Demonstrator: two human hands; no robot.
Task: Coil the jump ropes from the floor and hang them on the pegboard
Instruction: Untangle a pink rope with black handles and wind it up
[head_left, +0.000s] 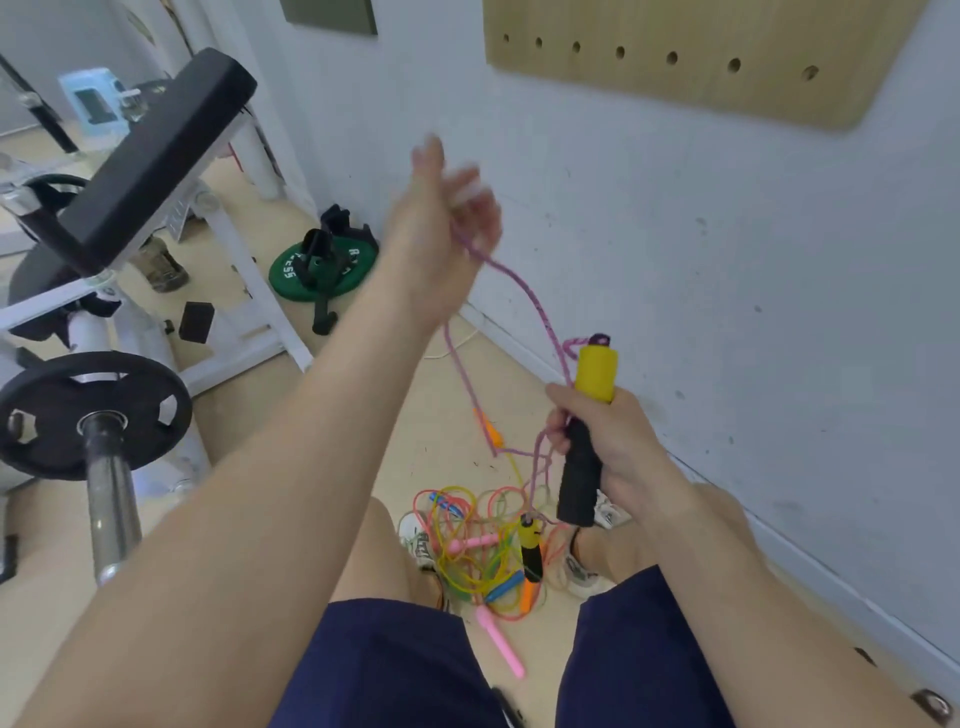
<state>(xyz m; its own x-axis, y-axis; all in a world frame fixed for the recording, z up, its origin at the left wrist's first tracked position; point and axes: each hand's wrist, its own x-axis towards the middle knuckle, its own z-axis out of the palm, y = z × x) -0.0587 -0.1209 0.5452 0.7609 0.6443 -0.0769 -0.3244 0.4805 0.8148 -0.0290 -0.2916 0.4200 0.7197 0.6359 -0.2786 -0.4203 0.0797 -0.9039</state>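
- Head view: the right hand (613, 441) is gripping the yellow-capped black foam handle (579, 478) of the purple braided jump rope (524, 291), with its fingers wrapped closed around the foam and trapping a few short loops of rope against it
- The handle is standing nearly upright, its long axis running up and down, with its yellow cap pointing toward the pale wooden pegboard (727, 88) well above it
- The left hand (441, 218) is hovering up and to the left of the handle, blurred, with its fingers appearing curled over the rope, and one strand is slanting from it down to the cap
- Another strand is dropping left of the handle and appears to be reaching the matching second handle (531, 545), which is dangling below
- For the next wrap, the left hand is nearer the free rope, so it is likely carrying that rope down-right to the handle
- The tangled pile of coloured plastic jump ropes (467, 535) is lying on the floor below the handle
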